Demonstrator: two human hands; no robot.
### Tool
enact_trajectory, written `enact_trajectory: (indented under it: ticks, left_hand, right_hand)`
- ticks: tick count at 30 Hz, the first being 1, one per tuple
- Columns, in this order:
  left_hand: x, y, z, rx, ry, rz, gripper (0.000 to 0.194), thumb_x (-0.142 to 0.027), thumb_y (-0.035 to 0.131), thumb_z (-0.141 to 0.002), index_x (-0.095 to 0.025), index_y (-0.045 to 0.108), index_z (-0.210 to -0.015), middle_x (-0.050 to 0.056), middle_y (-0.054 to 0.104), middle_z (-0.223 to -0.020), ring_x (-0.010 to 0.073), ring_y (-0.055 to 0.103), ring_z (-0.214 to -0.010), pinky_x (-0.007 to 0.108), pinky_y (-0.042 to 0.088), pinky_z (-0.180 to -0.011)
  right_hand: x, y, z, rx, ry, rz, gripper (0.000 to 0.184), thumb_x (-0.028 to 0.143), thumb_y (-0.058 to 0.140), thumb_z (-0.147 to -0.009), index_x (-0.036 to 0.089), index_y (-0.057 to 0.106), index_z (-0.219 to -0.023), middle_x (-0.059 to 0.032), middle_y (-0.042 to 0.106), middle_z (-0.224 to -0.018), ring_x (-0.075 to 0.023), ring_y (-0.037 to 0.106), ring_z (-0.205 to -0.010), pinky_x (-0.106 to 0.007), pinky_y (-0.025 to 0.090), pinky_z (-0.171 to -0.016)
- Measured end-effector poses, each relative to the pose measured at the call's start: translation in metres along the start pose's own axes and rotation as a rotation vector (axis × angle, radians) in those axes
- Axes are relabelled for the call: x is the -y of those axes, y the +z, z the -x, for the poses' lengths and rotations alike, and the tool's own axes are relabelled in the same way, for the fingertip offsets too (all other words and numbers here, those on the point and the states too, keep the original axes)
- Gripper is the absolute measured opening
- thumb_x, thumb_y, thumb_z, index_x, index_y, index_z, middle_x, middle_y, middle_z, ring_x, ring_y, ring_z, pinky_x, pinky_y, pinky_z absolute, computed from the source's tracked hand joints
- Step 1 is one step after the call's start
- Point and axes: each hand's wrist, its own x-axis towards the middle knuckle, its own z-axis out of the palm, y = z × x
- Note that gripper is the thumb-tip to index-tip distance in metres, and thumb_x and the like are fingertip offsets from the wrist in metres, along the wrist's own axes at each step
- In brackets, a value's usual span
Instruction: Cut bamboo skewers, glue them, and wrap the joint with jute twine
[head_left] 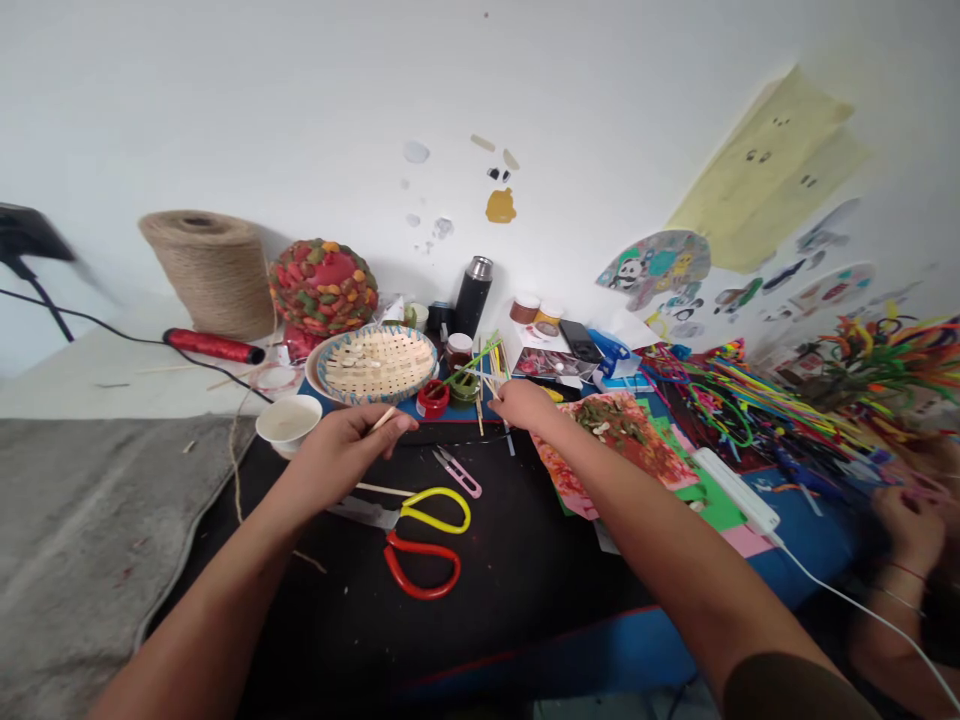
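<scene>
Left hand (341, 440) pinches a thin wooden stick (384, 418), fingers closed round it, near a white bowl (289, 420). Behind, a woven basket (377, 365) holds pale strips. Right hand (525, 403) grips coloured sticks (487, 362) by a red cap (433, 398). Scissors (420, 520) lie nearer on the bench (517, 570).

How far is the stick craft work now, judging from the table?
Done: a woven stick mat already lies in the basket. In hand: the left hand holds one thin wooden stick, while the right hand reaches into the coloured sticks. Left: loose sticks and the scissors lie unused on the black mat.
</scene>
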Motion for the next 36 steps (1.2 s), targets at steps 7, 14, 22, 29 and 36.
enact_trajectory:
  ticks: [7, 14, 22, 29, 36]
  left_hand:
    - [-0.001, -0.011, 0.005, 0.116, -0.018, -0.126, 0.049, -0.063, 0.055, -0.095, -0.020, 0.066, -0.076, -0.001, 0.057, -0.067, 0.0164, 0.051, -0.064, 0.026, 0.037, -0.060]
    - [0.005, -0.025, 0.009, 0.379, -0.053, -0.348, 0.023, -0.042, 0.063, -0.088, -0.023, 0.069, -0.078, 0.000, 0.068, -0.073, 0.0185, 0.059, -0.068, 0.026, 0.036, -0.062]
    - [0.021, -0.011, 0.008, 0.418, -0.031, -0.738, 0.015, -0.027, 0.064, -0.088, -0.024, 0.075, -0.099, 0.008, 0.079, -0.092, 0.0271, 0.072, -0.086, 0.031, 0.041, -0.067]
    - [0.026, 0.002, 0.007, 0.399, -0.025, -0.852, 0.014, -0.025, 0.063, -0.089, -0.022, 0.076, -0.093, 0.012, 0.080, -0.091, 0.0299, 0.075, -0.089, 0.033, 0.048, -0.072]
    - [0.027, -0.010, 0.009, 0.363, -0.002, -0.758, 0.017, -0.028, 0.059, -0.091, -0.023, 0.075, -0.093, 0.010, 0.078, -0.087, 0.0290, 0.072, -0.082, 0.033, 0.045, -0.068]
  right_hand:
    - [-0.003, 0.006, -0.010, -0.025, -0.017, -0.033, 0.034, 0.041, 0.062, -0.102, 0.016, 0.084, -0.094, -0.0126, 0.082, -0.084, -0.0250, 0.076, -0.093, -0.027, 0.048, -0.076]
    - [-0.003, 0.009, -0.016, -0.149, 0.023, -0.075, 0.036, 0.044, 0.063, -0.102, 0.016, 0.083, -0.109, -0.0176, 0.082, -0.105, -0.0296, 0.075, -0.101, -0.031, 0.048, -0.078]
    - [0.005, 0.003, 0.026, -0.342, -0.062, -0.226, 0.037, 0.043, 0.051, -0.108, 0.019, 0.080, -0.109, -0.0086, 0.081, -0.093, -0.0245, 0.073, -0.086, -0.029, 0.043, -0.071]
    - [0.053, 0.022, 0.078, -0.440, -0.416, -0.693, 0.028, 0.043, 0.059, -0.103, 0.025, 0.079, -0.095, -0.0020, 0.079, -0.081, -0.0201, 0.068, -0.070, -0.029, 0.044, -0.069]
    - [0.080, 0.051, 0.083, -0.520, -0.520, -0.947, 0.024, 0.040, 0.063, -0.102, 0.026, 0.080, -0.090, -0.0008, 0.072, -0.071, -0.0178, 0.061, -0.060, -0.029, 0.044, -0.063]
